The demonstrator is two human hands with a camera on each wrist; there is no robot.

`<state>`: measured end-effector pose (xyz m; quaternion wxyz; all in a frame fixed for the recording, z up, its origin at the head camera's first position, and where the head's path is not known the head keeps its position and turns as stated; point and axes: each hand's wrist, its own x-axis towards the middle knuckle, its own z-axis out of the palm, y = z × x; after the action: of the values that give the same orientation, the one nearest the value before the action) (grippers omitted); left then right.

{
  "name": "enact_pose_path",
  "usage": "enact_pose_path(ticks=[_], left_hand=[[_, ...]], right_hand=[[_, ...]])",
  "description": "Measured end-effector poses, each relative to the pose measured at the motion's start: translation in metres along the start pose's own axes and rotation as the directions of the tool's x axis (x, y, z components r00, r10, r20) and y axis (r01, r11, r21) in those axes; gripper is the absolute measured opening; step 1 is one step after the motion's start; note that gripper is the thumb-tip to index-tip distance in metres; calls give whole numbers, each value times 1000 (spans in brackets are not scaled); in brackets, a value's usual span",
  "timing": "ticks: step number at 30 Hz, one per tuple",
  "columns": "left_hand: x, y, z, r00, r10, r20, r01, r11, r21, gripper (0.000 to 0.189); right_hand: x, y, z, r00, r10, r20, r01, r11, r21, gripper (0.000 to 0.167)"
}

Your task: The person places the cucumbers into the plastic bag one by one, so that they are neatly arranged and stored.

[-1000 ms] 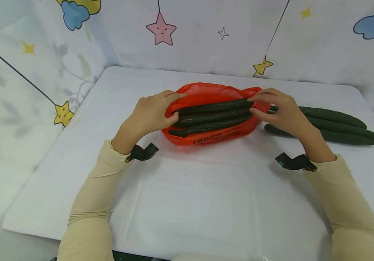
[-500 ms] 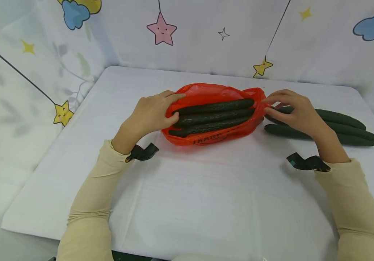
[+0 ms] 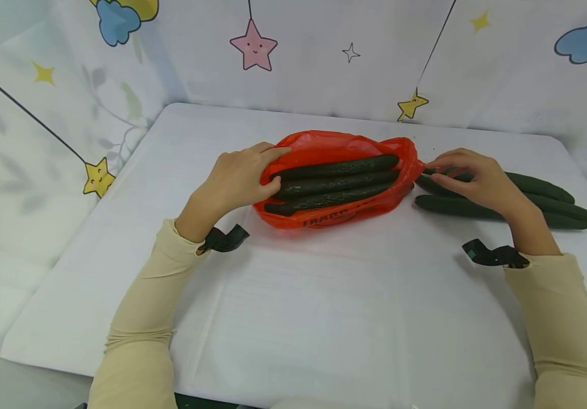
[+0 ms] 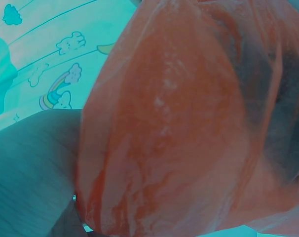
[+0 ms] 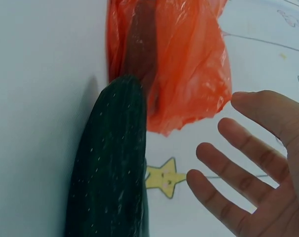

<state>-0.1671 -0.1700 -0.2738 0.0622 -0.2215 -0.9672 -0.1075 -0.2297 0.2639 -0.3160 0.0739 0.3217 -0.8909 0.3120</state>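
Three dark green cucumbers (image 3: 334, 184) lie side by side in a red plastic bag (image 3: 324, 142) with its mouth facing up. At the bag's left end, my left hand (image 3: 234, 176) pinches the plastic, thumb inside the rim and fingers along the outer side. The left wrist view is mostly filled by the bag (image 4: 164, 123). My right hand (image 3: 487, 179) hovers just right of the bag's other end, over the near tips of three loose cucumbers (image 3: 554, 201). Spread fingers holding nothing show in the right wrist view, beside a cucumber (image 5: 110, 158).
The white table (image 3: 313, 312) extends in front of the bag. Behind it hangs a pale cloth backdrop (image 3: 313, 85) printed with stars and clouds. A dark strap (image 3: 224, 238) circles the left wrist, and another dark strap (image 3: 495, 253) the right.
My right hand has drawn away from the cucumbers in the bag, rightward past the bag's end to above the loose cucumbers. The left hand and bag have hardly moved.
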Motion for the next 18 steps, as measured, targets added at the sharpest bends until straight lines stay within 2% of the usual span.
enact_pose_path(ticks=[5,8,12,18], left_hand=[[0,0,0,1000,1,1,-1,1000,0,52],[0,0,0,1000,4,0,-4,1000,1,52],[0,1,0,1000,8,-6,-8,1000,5,51],[0,1,0,1000,8,1,-8,1000,7,52]], right_hand=[[-2,10,-6,999,41,9,-41,999,-26,27],[-4,16,-13,992,123,1,-123,992,-35,28],[-12,28,-24,966,255,35,-254,967,-16,33],[-23,43,-34,932,343,117,-340,939,-44,35]])
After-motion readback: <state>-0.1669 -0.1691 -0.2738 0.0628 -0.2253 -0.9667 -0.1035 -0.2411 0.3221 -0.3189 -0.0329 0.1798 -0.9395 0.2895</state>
